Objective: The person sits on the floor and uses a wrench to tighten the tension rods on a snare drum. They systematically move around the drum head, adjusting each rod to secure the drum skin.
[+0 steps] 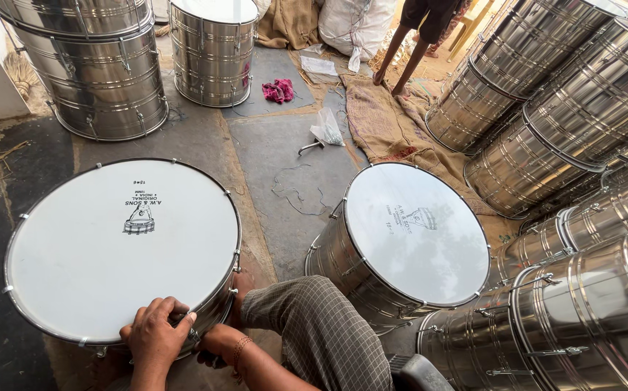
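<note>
I see the big drum (122,250) standing upright on the stone floor (274,156), white skin facing up, right in front of my knee (314,326). My left hand (156,333) sits on the near rim of that drum, fingers curled over the metal hoop and pinching at a small fitting there; what exactly sits between the fingertips is too small for me to tell. My right hand (220,340) is tucked low against the drum's side, just under the rim and touching the steel shell; its fingers are mostly hidden, so I cannot tell whether they are spread or gripping.

A second drum (401,242) leans tilted just to the right of my knee, its white skin turned up and toward me. To the far right a row of steel drum shells (582,145) lies stacked on its sides. Two more steel drums (104,80) stand at the top left, with another drum (213,51) beside them. A red rag (278,90), a clear plastic bag (327,127) and loose wire (296,192) lie on the floor between them. Another person's bare legs (401,54) stand on a brown cloth (386,119) at the top.
</note>
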